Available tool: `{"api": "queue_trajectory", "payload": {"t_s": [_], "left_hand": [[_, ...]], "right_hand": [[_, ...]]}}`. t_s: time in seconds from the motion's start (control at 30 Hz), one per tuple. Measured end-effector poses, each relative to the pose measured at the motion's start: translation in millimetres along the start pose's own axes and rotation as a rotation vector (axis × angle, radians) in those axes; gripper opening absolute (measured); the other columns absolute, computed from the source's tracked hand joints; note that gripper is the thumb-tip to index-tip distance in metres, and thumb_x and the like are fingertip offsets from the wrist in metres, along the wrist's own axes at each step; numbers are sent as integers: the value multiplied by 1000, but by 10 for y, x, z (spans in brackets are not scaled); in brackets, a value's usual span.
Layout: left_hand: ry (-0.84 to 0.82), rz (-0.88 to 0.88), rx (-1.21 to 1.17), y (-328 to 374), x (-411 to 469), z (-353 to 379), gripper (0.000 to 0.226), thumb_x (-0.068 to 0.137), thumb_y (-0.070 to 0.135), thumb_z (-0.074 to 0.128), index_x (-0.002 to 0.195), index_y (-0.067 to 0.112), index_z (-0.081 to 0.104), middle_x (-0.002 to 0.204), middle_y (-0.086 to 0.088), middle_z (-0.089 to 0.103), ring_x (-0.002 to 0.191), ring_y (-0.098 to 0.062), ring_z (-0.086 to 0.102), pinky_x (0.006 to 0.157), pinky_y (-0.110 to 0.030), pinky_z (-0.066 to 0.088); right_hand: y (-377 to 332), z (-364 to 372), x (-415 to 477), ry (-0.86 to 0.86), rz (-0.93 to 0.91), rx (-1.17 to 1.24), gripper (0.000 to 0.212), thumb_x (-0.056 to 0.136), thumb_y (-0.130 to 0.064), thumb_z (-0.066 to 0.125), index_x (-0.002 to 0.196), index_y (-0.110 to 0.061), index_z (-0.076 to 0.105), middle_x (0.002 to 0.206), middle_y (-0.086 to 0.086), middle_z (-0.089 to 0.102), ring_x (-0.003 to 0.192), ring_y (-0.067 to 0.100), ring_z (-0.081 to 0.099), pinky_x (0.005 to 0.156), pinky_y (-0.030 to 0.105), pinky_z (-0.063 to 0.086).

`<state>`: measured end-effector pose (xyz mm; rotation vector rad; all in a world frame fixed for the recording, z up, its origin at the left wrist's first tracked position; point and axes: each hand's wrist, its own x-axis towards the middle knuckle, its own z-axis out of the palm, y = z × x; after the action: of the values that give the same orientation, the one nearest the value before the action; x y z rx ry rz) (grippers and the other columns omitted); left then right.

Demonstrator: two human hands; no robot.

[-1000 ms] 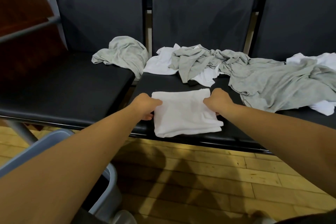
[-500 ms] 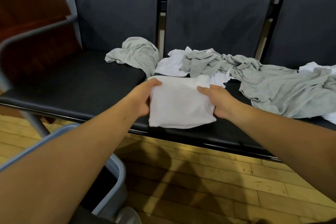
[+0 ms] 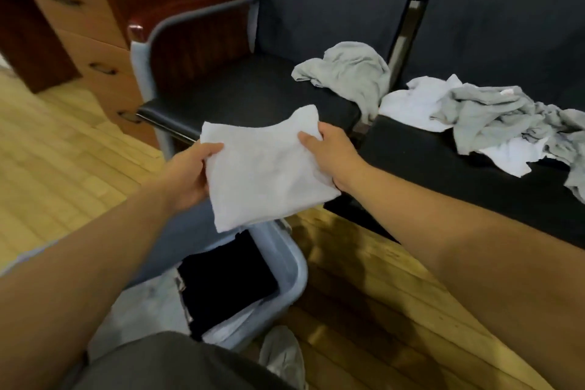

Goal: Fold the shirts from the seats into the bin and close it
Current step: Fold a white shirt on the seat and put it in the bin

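Observation:
I hold a folded white shirt (image 3: pixel 266 168) in the air between both hands, just above the far rim of the grey bin (image 3: pixel 292 266). My left hand (image 3: pixel 190 171) grips its left edge and my right hand (image 3: pixel 332 152) grips its right edge. Inside the bin lies a dark folded garment (image 3: pixel 228 282) with something white beneath it. A crumpled grey shirt (image 3: pixel 348 73) lies on the left seat (image 3: pixel 247 95). A heap of grey and white shirts (image 3: pixel 481 117) covers the seat to the right.
A curved grey armrest (image 3: pixel 190 19) stands at the left end of the black seats. Behind it is a reddish wooden cabinet with drawers (image 3: pixel 95 25). My knee and a grey shoe (image 3: pixel 281 355) are beside the bin on the wooden floor (image 3: pixel 63 149).
Both hands lifted the folded white shirt off the seat and carried it left and toward me, over the bin. My view swung left and down, bringing the bin's inside into sight.

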<state>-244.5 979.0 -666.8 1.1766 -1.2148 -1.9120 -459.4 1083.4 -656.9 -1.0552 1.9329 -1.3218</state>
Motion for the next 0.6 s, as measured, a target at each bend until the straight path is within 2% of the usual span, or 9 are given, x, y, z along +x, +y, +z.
{"api": "queue_trajectory", "payload": {"t_s": [0.1,0.23,0.3,0.33,0.43,0.5,0.6], "left_hand": [[105,-53,-38,-333,71,-669,35,99,25,53,134,19,55,122,-7,71,107,-25,68,77,-40,55],[200,-121,-112,-824,130,-1364,38,100,23,53,138,18,54,126,-10,69,110,-28,66,78,-43,54],[236,-145,-151,-1091,152,-1615,35,99,21,55,134,25,57,124,-9,70,113,-30,65,81,-46,54],[247,-163,-161,-1223,157,-1708,35,99,20,56,133,26,58,124,-8,71,113,-30,66,82,-47,54],[290,-222,-152,-1603,191,-1869,37,99,20,57,136,21,58,122,-7,71,109,-28,67,79,-45,54],[316,-265,-156,-1853,236,-1909,38,100,19,58,138,18,57,122,-7,71,108,-28,68,80,-44,55],[305,-274,-152,-2194,329,-1913,34,102,16,53,136,19,57,124,-9,70,106,-27,70,80,-41,56]], "right_hand": [[122,674,36,-110,13,-49,29,99,-30,59,115,-6,62,107,3,66,93,19,62,75,29,48],[382,1426,-9,-233,31,-84,16,98,-27,59,105,-13,60,95,-4,60,93,16,57,79,28,42],[581,1732,-30,-284,51,-114,18,99,-26,59,111,-13,61,103,0,60,97,19,56,80,28,40],[685,1861,-45,-311,75,-141,26,99,-26,59,118,-8,61,111,4,61,102,22,56,83,29,41],[1036,2128,-53,-376,205,-228,45,100,-27,58,138,-4,52,136,13,57,125,31,53,98,34,43],[1263,2212,-51,-389,278,-293,46,99,-26,58,139,-4,51,138,13,56,126,33,53,99,34,43],[1520,2294,-22,-424,357,-462,44,100,-25,56,138,-4,52,138,15,56,123,34,55,93,32,44]]}}
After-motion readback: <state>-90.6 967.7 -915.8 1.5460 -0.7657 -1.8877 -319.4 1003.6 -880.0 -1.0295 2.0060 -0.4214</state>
